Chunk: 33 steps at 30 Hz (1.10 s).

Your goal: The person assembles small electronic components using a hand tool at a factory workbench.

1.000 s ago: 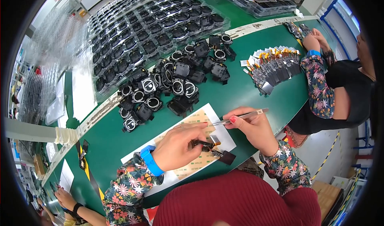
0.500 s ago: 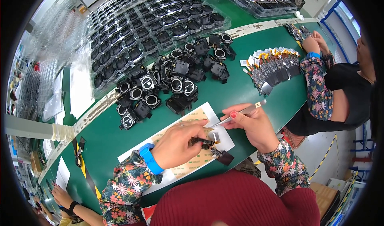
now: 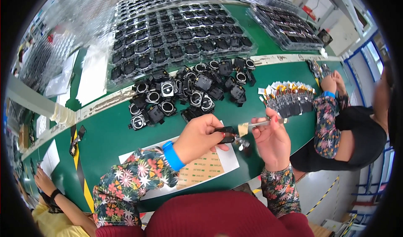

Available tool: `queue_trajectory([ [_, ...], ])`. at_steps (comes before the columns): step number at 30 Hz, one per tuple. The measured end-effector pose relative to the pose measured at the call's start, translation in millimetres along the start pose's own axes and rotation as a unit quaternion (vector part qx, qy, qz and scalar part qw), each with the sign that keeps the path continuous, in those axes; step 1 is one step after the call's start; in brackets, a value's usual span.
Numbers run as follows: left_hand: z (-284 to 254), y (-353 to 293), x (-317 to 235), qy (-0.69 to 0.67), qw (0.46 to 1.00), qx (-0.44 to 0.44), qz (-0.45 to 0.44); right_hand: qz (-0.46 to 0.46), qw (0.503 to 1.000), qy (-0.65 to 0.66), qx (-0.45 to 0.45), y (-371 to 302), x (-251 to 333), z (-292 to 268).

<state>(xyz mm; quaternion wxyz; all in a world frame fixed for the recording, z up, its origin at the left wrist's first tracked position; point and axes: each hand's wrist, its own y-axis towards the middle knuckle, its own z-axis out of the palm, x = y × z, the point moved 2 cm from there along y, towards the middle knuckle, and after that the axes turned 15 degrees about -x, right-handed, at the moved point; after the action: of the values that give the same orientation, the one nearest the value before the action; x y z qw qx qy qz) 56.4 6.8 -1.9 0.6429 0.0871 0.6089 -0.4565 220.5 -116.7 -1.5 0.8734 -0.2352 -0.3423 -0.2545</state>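
Note:
My left hand (image 3: 196,139) is closed on a small black plastic housing (image 3: 227,136), held above the sheet. A small circuit piece (image 3: 242,144) hangs at the housing's right end. My right hand (image 3: 273,145) grips metal tweezers (image 3: 261,122) that point left. At their tips is a small tan adhesive piece (image 3: 243,129), close beside the housing; whether they touch I cannot tell. Below my left hand lies a tan adhesive sheet (image 3: 201,170) with printed backing, on white paper (image 3: 229,159).
A heap of black housings with round rings (image 3: 195,83) lies ahead. Behind it stand clear trays of black parts (image 3: 176,35). To the right are a fanned row of circuit pieces (image 3: 289,100) and a co-worker's hands (image 3: 331,82). Another person's arm (image 3: 63,199) is at lower left.
Both hands have risen off the sheet, with the housing and tweezers. A tan adhesive piece now shows at the tweezers' tips. My right hand has turned palm up. The view has shifted.

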Motion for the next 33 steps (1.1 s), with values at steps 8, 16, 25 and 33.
queue_trajectory([
  [8,6,13,18,-0.056,0.998,-0.008,-0.013,-0.120,0.963,-0.242,-0.008,-4,2,11],
  [16,7,13,20,-0.051,0.999,0.008,-0.017,-0.127,0.938,-0.322,-0.021,-9,7,20],
  [25,6,13,22,-0.047,0.999,0.015,-0.015,-0.253,0.860,-0.441,0.046,-18,7,25],
  [33,7,13,23,-0.070,0.997,0.008,-0.014,-0.469,0.658,-0.560,0.184,-32,7,46],
])
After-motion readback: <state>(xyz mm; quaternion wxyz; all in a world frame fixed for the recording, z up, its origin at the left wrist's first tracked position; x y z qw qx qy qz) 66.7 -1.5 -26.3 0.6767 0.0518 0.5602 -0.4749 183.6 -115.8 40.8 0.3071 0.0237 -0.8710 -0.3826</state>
